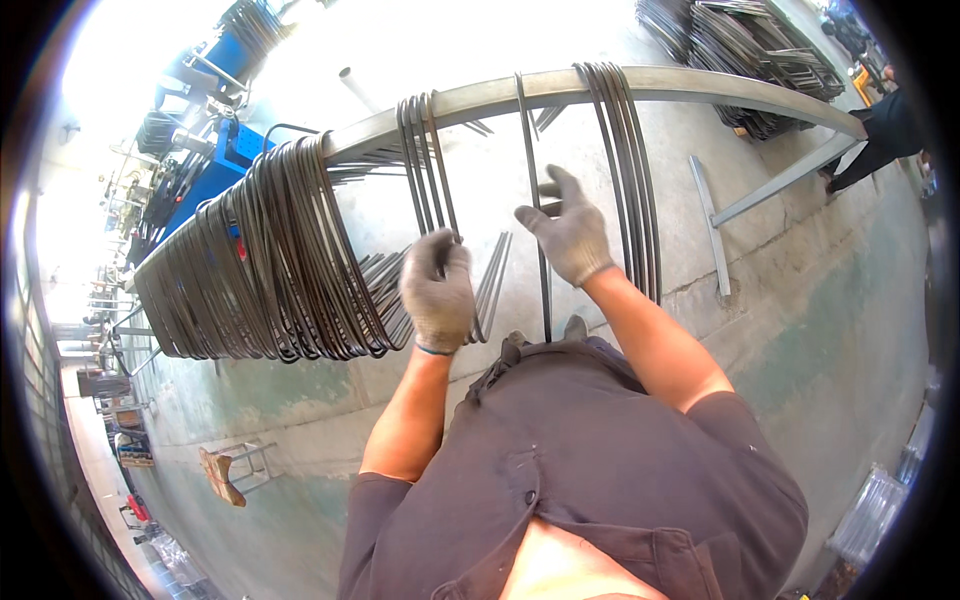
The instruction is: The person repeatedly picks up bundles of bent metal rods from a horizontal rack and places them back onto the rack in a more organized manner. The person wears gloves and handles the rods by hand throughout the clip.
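Note:
My left hand, in a grey knitted glove, has its fingers curled at a small group of bent dark metal rods hanging over a metal beam. The hand covers part of these rods. To the right, a single bent rod hangs from the beam, passing right by the fingers of my right hand. This hand is gloved too, its thumb and fingers spread and not closed on the rod. Another small group of bent rods hangs just beyond my right hand.
A dense row of bent rods fills the beam's left part. The beam's leg slopes down at the right. Stacked rods lie behind, near a person in dark trousers. Blue machinery is far left; a stool stands lower left.

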The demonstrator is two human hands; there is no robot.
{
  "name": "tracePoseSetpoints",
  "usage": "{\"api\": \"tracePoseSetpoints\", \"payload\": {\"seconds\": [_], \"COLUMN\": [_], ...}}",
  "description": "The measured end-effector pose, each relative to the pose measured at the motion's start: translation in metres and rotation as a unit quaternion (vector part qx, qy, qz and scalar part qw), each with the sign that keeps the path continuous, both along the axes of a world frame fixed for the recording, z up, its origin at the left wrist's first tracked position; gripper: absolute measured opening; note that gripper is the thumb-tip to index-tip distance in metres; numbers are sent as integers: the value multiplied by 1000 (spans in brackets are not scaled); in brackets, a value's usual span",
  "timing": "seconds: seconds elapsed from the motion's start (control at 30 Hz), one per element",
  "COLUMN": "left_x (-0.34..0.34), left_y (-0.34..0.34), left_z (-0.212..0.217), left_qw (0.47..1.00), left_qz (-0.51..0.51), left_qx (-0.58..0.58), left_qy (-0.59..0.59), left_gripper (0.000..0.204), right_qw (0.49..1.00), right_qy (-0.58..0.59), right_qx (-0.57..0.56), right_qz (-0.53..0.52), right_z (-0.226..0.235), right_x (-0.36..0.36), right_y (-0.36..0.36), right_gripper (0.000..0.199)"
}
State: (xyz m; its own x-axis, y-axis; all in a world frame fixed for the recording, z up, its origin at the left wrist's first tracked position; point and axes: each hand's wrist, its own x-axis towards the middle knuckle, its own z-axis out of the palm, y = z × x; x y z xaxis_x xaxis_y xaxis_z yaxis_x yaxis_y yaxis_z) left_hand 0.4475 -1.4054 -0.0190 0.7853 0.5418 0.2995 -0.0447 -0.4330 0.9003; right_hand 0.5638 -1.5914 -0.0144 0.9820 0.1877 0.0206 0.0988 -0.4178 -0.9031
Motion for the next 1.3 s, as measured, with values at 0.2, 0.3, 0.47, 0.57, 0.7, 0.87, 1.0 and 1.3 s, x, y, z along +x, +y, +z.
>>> {"api": "tracePoseSetpoints", "payload": {"seconds": [0.2, 0.3, 0.47, 0.57, 0.7, 0.87, 1.0, 1.3], "left_x": [35, 54, 98, 118, 143, 166, 187, 205], "left_y": [67, 48, 41, 31, 12, -29, -63, -120], "left_z": [17, 12, -1, 8, -1, 3, -3, -3], "left_qw": [971, 953, 881, 887, 884, 871, 847, 845], "left_qz": [49, -16, -156, -179, -213, -249, -294, -341], "left_qx": [-205, -273, -419, -388, -373, -380, -396, -350], "left_qy": [112, 127, 152, 177, 186, 189, 199, 220], "left_gripper": [42, 46, 40, 33, 24, 21, 23, 36], "right_qw": [994, 996, 995, 995, 996, 988, 906, 888], "right_qy": [69, 30, -6, 47, 14, -136, -401, -273], "right_qx": [20, 21, 31, 23, -56, -70, -40, -365], "right_qz": [82, 87, 95, 86, 68, -23, -127, 63], "right_z": [0, -12, -46, -31, -18, 3, 41, 78], "right_x": [4, -2, -14, -18, -10, 11, 65, 167], "right_y": [33, 32, 35, 24, -4, -44, -60, -26], "right_gripper": [56, 52, 50, 50, 52, 33, 22, 53]}}
